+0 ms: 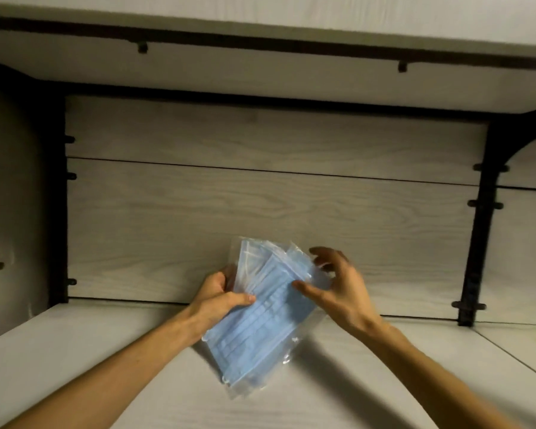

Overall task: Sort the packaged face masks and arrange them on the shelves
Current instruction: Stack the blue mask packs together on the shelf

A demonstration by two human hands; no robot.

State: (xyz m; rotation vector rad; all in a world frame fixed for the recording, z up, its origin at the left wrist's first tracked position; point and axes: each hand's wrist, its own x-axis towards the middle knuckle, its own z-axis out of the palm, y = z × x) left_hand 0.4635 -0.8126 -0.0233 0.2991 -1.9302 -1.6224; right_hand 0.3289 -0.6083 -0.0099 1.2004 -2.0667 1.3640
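Hands at a bare shelf [136,351]: the left hand [220,300] grips a fanned stack of packaged blue masks [257,323] above it; the right hand [331,283], fingers spread, touches the top packet. Nothing looks shelved yet, so sorting seems barely begun.

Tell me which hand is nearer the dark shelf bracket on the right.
Right. The right hand touches the packaged face masks on the side toward the bracket; the left hand grips their far side.

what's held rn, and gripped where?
Left hand grips the stack of packaged face masks at its left edge; right hand touches the upper right side.
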